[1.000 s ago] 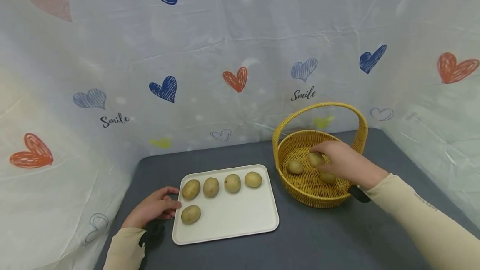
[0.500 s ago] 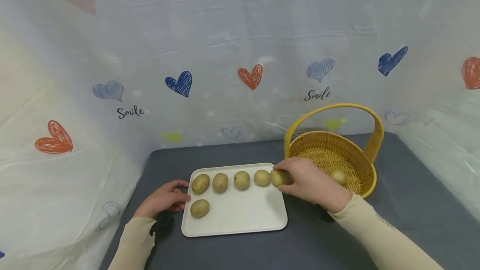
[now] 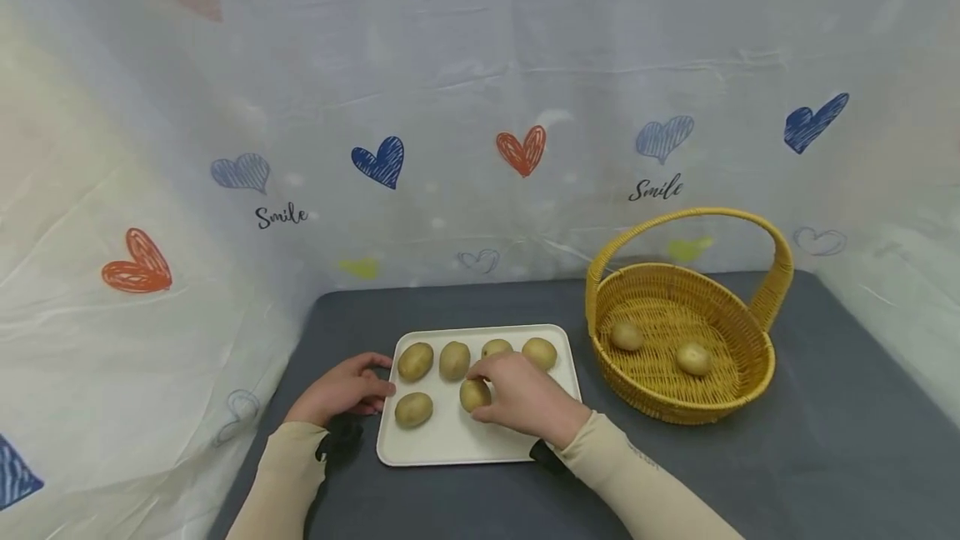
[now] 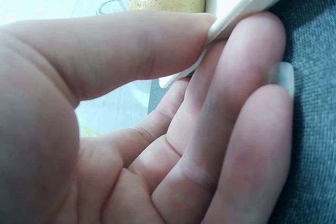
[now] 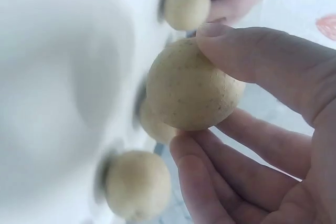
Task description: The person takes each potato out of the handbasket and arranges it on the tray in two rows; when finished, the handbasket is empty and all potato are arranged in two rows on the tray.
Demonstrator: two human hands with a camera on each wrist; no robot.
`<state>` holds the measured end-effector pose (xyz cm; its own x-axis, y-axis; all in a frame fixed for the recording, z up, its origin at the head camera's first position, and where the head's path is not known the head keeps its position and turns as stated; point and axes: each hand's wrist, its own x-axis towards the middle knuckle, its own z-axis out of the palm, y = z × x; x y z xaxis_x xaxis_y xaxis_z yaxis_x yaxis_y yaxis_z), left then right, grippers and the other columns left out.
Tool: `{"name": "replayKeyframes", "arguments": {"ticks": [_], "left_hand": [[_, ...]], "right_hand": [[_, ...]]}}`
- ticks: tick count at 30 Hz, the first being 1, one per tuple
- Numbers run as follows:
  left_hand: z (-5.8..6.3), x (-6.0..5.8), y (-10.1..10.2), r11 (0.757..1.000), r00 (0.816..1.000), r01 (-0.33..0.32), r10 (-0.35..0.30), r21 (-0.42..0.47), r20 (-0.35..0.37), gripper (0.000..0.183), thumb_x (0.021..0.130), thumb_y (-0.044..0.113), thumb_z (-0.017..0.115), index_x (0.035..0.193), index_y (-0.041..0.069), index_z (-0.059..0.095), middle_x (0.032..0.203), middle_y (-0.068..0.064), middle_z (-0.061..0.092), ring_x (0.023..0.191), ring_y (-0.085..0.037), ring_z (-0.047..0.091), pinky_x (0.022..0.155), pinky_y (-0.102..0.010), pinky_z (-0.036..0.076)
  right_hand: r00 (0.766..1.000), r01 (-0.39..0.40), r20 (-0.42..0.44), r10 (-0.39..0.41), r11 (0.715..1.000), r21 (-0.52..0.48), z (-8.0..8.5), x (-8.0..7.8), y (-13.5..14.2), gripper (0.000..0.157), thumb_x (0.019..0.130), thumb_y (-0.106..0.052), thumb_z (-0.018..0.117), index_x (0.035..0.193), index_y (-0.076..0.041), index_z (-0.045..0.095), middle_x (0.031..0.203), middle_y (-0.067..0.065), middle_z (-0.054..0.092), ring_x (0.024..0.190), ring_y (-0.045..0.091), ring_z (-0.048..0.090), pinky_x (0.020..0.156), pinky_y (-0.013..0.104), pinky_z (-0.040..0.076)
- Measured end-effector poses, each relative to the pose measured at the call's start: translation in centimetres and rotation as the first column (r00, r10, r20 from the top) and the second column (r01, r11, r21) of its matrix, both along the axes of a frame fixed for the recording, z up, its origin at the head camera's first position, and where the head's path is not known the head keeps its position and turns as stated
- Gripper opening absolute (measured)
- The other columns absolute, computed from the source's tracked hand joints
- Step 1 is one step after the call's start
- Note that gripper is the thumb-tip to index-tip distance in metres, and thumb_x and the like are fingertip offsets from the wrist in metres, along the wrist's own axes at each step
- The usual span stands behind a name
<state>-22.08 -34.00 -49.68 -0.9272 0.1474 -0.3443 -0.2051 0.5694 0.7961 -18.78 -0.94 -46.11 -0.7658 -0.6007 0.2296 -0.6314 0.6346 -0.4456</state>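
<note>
A white rectangular tray (image 3: 450,446) lies on the dark table with several potatoes on it. At its left edge my left hand (image 3: 343,390) pinches the rim; the left wrist view has the thumb on top and fingers underneath. My right hand (image 3: 528,400) holds a potato (image 5: 191,90) between thumb and fingertips, over the tray's middle. In the right wrist view that potato hangs above the white surface with a shadow beside it. Four of the tray's potatoes form a back row, one partly behind my right hand, and a front-left potato (image 3: 413,410) lies by my left hand.
On the right stands a yellow wicker basket (image 3: 682,411) with a tall arched handle, holding two potatoes, one on the left (image 3: 626,336) and one at the middle right (image 3: 693,358). A pale curtain (image 3: 450,48) printed with hearts hangs behind the table (image 3: 442,307) and along its sides.
My right hand has taken a potato out of the basket and carried it left, over the tray. The left hand stays on the tray's rim. The head view has shifted slightly left.
</note>
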Motion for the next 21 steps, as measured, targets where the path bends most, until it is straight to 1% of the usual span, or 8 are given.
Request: {"name": "replayKeyframes", "arguments": {"ticks": [4, 8, 11, 17, 21], "left_hand": [[0.0, 0.0, 0.1, 1.000, 1.000, 0.000, 0.000, -0.002, -0.007, 0.062, 0.095, 0.022, 0.082, 0.147, 0.003, 0.056, 0.083, -0.007, 0.070, 0.073, -0.017, 0.070, 0.069, -0.033, 0.060], [-0.1, 0.0, 0.1, 1.000, 1.000, -0.003, 0.003, -0.013, -0.007, 0.062, 0.095, 0.023, 0.083, 0.147, 0.003, 0.056, 0.084, -0.007, 0.070, 0.074, -0.017, 0.070, 0.068, -0.033, 0.060], [-0.1, 0.0, 0.2, 1.000, 1.000, -0.005, 0.005, -0.018, -0.002, 0.061, 0.094, 0.023, 0.083, 0.146, 0.004, 0.057, 0.084, -0.007, 0.070, 0.074, -0.017, 0.070, 0.068, -0.033, 0.060], [0.0, -0.1, 0.3, 1.000, 1.000, -0.009, 0.009, -0.015, 0.013, 0.059, 0.095, 0.023, 0.082, 0.145, 0.005, 0.057, 0.084, -0.006, 0.070, 0.075, -0.017, 0.071, 0.069, -0.032, 0.059], [0.1, -0.1, 0.2, 1.000, 1.000, -0.014, 0.014, -0.015, 0.012, 0.058, 0.095, 0.023, 0.082, 0.145, 0.005, 0.058, 0.083, -0.006, 0.070, 0.075, -0.017, 0.070, 0.068, -0.032, 0.059]], "right_hand": [[1.000, 0.015, -0.026, -0.015, 1.000, 0.009, -1.0, -0.2, -1.0, 0.037, 0.080, -0.020, 0.094, 0.113, -0.012, 0.081, 0.109, -0.002, 0.080, 0.097, 0.012, 0.071, 0.085, 0.030, 0.059], [0.999, 0.027, -0.021, -0.027, 1.000, 0.013, -1.7, -0.3, -1.6, 0.037, 0.080, -0.021, 0.095, 0.113, -0.011, 0.081, 0.106, -0.001, 0.079, 0.093, 0.010, 0.068, 0.082, 0.027, 0.058], [0.999, 0.031, -0.019, -0.030, 0.999, 0.009, -2.1, -0.3, -1.8, 0.038, 0.079, -0.021, 0.096, 0.112, -0.010, 0.082, 0.106, -0.001, 0.080, 0.093, 0.009, 0.068, 0.082, 0.026, 0.058], [0.998, 0.048, -0.034, -0.049, 0.999, -0.007, -2.5, 0.0, -2.1, 0.040, 0.078, -0.022, 0.098, 0.113, -0.009, 0.081, 0.108, 0.001, 0.079, 0.097, 0.013, 0.070, 0.084, 0.030, 0.060], [0.998, 0.042, -0.051, -0.043, 0.999, -0.023, -2.8, 0.0, -2.5, 0.041, 0.079, -0.023, 0.097, 0.114, -0.009, 0.080, 0.108, 0.001, 0.078, 0.100, 0.015, 0.070, 0.088, 0.031, 0.059]]}}
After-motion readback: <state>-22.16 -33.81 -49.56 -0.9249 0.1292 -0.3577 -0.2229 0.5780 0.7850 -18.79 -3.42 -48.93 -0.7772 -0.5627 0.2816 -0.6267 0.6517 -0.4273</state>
